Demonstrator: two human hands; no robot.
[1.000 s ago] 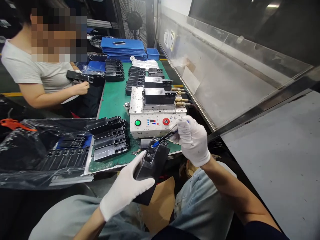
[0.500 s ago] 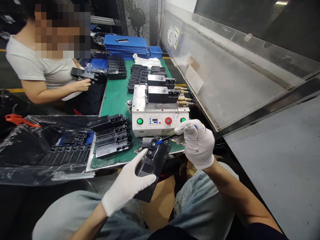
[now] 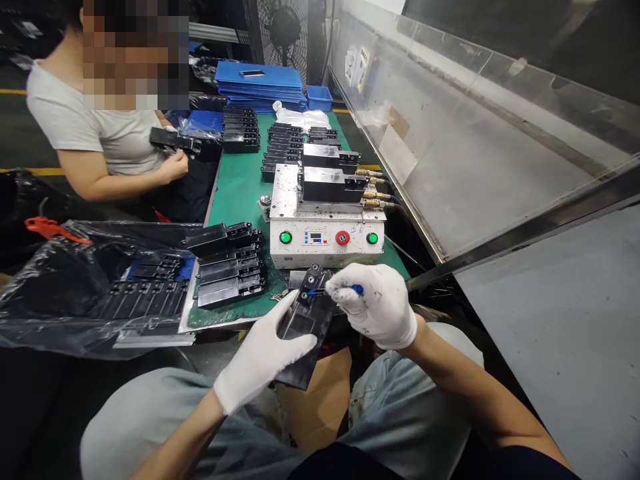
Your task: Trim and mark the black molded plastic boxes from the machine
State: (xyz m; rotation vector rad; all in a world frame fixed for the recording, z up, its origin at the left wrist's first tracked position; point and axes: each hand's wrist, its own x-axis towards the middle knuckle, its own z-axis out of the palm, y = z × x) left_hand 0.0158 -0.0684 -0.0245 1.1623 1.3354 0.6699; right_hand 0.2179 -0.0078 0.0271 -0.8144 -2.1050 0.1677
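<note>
My left hand (image 3: 263, 357), in a white glove, holds a flat black plastic casing (image 3: 306, 320) tilted up from below, with its fingers along the casing's face. Near the casing's top end, which carries metal-ringed holes, my right hand (image 3: 374, 307), also gloved, pinches a slim black tool with a blue tip (image 3: 317, 291). The tip reaches the casing's top end, though the exact contact is too small to tell. The casing's lower end extends past my left fingers, over a cardboard box.
A white bench machine (image 3: 325, 243) with green and red buttons and brass fittings stands on a green mat (image 3: 235, 207), among rows of black casings. To the left are a plastic bag (image 3: 65, 313) and a co-worker's hands holding a casing (image 3: 173, 150). A metal-edged panel runs along the right.
My right hand has moved left and lower, and the tool now lies flatter across the casing's top end. The view has shifted, so the bench appears further right.
</note>
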